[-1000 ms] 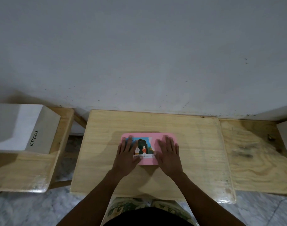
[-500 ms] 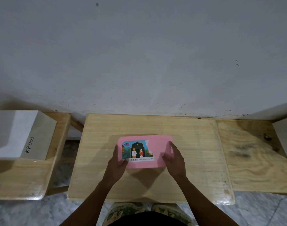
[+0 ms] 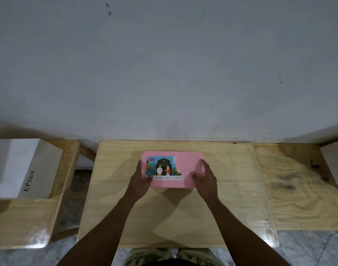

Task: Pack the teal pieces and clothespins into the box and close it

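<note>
On the middle wooden table (image 3: pixel 231 189), a pink box (image 3: pixel 187 169) is lying flat with its lid on, set toward the far half of the tabletop and a little left of centre. Its lid is bearing a printed label (image 3: pixel 163 167) over the left part, showing two small figures under a dark arch with a barcode strip along the bottom edge; the right part of the lid is plain pink. The left hand (image 3: pixel 140 181) is clasping the box's left end, with the thumb lying over the near-left corner of the lid and the fingers wrapping down the side. The right hand (image 3: pixel 205 179) is clasping the right end in the same way, thumb resting on the lid near the near-right corner and the fingers curling around the short side. Both forearms are reaching in from the bottom edge of the view. No teal pieces or clothespins are showing; whether they are inside the shut box cannot be told. To the left, a lower wooden bench (image 3: pixel 30 223) is carrying a white box (image 3: pixel 16 166) marked "KP003" on its side. To the right, a second wooden surface (image 3: pixel 298 189) is adjoining the table, with the corner of another pale object (image 3: pixel 337 162) at the frame edge. Behind everything, a grey wall (image 3: pixel 164 64) is filling the upper view.
</note>
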